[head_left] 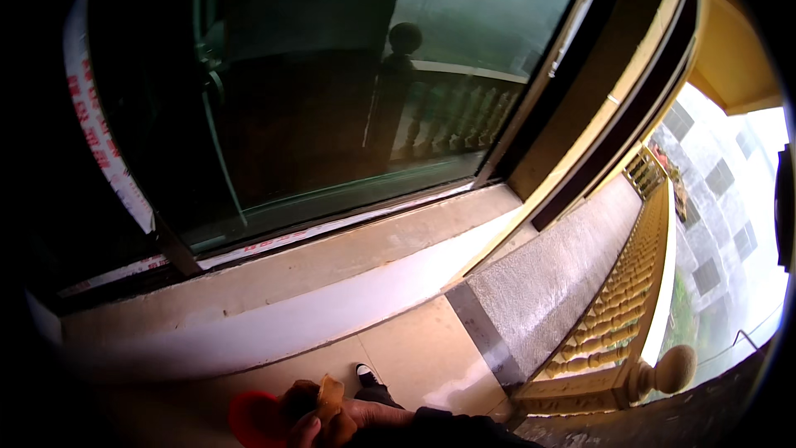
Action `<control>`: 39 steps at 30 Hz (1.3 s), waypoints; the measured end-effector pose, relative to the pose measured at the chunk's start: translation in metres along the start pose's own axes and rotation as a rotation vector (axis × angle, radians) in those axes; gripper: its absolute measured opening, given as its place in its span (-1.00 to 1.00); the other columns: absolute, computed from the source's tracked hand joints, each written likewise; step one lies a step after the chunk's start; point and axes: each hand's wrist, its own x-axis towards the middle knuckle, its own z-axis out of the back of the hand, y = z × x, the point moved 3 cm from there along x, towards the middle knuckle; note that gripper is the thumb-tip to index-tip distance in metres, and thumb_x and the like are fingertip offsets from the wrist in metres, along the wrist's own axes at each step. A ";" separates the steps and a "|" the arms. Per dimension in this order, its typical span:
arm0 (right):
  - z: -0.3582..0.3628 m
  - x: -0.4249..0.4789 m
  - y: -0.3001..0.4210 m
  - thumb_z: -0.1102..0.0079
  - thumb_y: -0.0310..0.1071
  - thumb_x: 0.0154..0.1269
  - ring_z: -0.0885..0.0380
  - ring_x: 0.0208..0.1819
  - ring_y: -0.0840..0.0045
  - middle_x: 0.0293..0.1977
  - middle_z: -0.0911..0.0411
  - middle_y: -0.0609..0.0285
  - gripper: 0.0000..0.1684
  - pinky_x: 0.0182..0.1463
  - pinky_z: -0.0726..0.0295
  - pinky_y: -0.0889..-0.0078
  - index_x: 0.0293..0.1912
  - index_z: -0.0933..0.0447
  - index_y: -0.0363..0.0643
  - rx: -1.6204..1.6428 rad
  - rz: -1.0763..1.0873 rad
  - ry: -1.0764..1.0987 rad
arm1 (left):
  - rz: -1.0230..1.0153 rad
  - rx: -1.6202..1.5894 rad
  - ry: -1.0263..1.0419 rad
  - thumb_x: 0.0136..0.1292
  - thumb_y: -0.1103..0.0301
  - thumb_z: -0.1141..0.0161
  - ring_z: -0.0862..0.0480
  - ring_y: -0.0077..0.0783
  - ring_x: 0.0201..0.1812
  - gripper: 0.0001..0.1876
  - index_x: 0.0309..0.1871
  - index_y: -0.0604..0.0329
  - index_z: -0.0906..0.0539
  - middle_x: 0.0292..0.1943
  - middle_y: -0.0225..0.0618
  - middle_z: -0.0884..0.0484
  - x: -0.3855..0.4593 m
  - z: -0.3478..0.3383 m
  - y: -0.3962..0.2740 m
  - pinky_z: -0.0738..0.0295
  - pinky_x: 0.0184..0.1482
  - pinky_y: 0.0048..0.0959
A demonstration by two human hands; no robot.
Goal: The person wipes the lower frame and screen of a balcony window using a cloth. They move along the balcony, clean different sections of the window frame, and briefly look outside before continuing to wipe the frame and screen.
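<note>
Low in the view, my right hand (367,414) reaches in from a dark sleeve and grips a brownish-orange piece (330,395), whose exact kind I cannot tell. My left hand (305,430) shows only by a fingertip or thumb at the bottom edge, touching or very near the same piece. Just left of it is a dark brown lump (300,397), partly hidden. A round red object (255,418), perhaps a bowl or lid, lies beside these at the left, cut off by the picture's edge.
A dark glass window (311,124) with a stone sill (298,292) runs along the left. Beige floor tiles (416,354) meet a rough grey walkway (535,292). A yellow balustrade (612,323) with a ball-topped post (676,368) stands at the right. A shoe (367,374) is on the tiles.
</note>
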 end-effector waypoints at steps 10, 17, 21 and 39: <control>0.037 -0.107 0.093 0.06 -0.16 0.31 -0.35 0.09 0.55 0.06 -0.38 0.16 -0.49 0.16 -0.30 0.51 0.15 -0.29 -0.25 0.045 0.228 -0.157 | 0.023 0.144 -0.227 0.34 0.06 0.14 -0.54 -0.54 -0.53 -0.60 -0.05 0.21 -0.50 -0.28 -0.28 -0.61 0.089 -0.116 -0.004 -0.42 -0.42 -0.76; 0.160 -0.168 0.098 -0.15 -0.09 0.18 -0.39 0.04 0.58 0.01 -0.43 0.21 -0.42 0.13 -0.33 0.49 0.11 -0.34 -0.22 -0.029 0.383 -0.287 | -0.059 0.420 -0.015 0.29 0.21 0.12 -0.50 -0.30 0.03 -0.58 0.09 0.34 -0.38 0.01 -0.20 -0.49 0.186 -0.148 0.027 -0.32 0.13 -0.34; 0.189 -0.245 0.175 -0.12 -0.08 0.21 -0.49 -0.13 0.65 -0.16 -0.52 0.25 -0.51 -0.09 -0.51 0.54 0.02 -0.41 -0.22 -0.014 0.680 -0.726 | -0.155 0.386 0.000 0.30 0.17 0.12 -0.56 -0.30 -0.11 -0.64 0.02 0.22 -0.43 0.02 -0.12 -0.50 0.220 -0.149 0.037 -0.45 -0.18 -0.42; 0.250 -0.301 0.476 -0.07 0.07 0.22 -0.29 0.03 0.47 0.06 -0.33 0.12 -0.29 0.10 -0.25 0.46 0.18 -0.25 -0.24 -0.939 0.954 -1.157 | -0.554 0.100 -0.457 0.33 0.10 0.13 -0.55 -0.52 -0.30 -0.61 -0.01 0.21 -0.48 -0.07 -0.16 -0.57 0.146 -0.034 0.002 -0.39 -0.27 -0.58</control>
